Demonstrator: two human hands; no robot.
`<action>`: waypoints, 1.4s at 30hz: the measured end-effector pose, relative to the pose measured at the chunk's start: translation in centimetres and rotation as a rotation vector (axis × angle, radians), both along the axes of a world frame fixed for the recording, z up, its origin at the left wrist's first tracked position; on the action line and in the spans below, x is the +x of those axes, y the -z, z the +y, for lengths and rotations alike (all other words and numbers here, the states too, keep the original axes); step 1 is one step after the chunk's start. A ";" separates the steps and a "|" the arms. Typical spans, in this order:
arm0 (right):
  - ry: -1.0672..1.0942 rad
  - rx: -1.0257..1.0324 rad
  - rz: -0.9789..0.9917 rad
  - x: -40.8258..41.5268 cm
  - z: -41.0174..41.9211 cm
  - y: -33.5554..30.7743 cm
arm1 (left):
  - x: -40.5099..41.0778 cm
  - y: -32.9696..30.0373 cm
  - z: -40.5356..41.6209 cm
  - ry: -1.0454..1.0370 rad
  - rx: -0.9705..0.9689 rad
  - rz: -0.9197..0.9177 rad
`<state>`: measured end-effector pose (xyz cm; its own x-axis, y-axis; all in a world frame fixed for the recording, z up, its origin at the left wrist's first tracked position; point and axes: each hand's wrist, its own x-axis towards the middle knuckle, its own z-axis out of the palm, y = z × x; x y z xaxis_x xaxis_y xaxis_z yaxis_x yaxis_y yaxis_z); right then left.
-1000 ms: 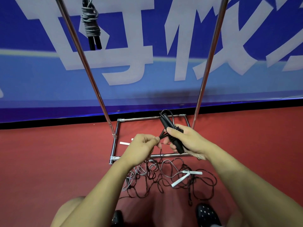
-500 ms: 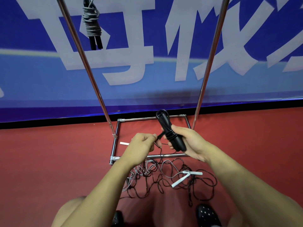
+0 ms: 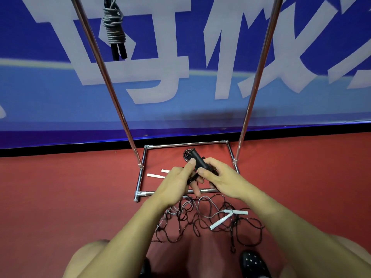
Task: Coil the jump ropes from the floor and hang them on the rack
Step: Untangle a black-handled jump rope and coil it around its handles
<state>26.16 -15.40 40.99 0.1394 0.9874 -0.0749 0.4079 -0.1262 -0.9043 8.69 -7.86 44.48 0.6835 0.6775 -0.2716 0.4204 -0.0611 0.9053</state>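
My right hand (image 3: 222, 178) grips the black handles of a jump rope (image 3: 197, 160), held together above the rack's base. My left hand (image 3: 176, 182) pinches the black cord just beside the handles, thumb up against them. A tangle of black and grey ropes (image 3: 208, 221) lies on the red floor below my hands, with white handles (image 3: 228, 216) in it. A coiled grey rope with black handles (image 3: 114, 31) hangs at the top left of the chrome rack (image 3: 112, 91).
The rack's rectangular base frame (image 3: 140, 177) sits on the floor against a blue banner wall. Two white handles (image 3: 156, 175) lie inside the frame. My knees and a dotted black shoe (image 3: 254, 262) are at the bottom edge.
My left hand has moved right and up to the handles, closing the gap between the hands. The handles have tilted and sunk a little in my right hand.
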 end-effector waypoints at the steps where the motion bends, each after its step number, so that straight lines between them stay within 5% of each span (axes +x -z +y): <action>1: -0.026 -0.008 -0.038 0.0 0.0 0.0 | 0.0 -0.1 -0.1 0.002 0.001 0.006; 5: -0.093 -0.037 -0.167 -0.2 -0.5 0.0 | 0.1 -0.2 -0.4 0.014 -0.001 0.053; 12: -0.073 -0.101 0.010 -0.2 -0.3 -0.9 | -0.3 -0.1 0.2 -0.072 0.000 0.068; 16: 0.013 -0.048 0.255 0.4 -0.6 -1.5 | -0.2 -0.7 -0.3 -0.007 -0.011 -0.006; 20: -0.092 -0.249 0.718 -0.3 -1.2 -1.8 | -0.1 -0.8 -0.3 0.022 -0.015 -0.072; 30: -0.066 -0.096 0.419 -0.3 -1.1 -2.0 | -0.4 -0.1 0.2 0.088 0.028 -0.075; 42: 0.060 -0.101 0.362 0.3 -0.7 -2.6 | -0.7 0.5 1.2 0.034 -0.153 -0.093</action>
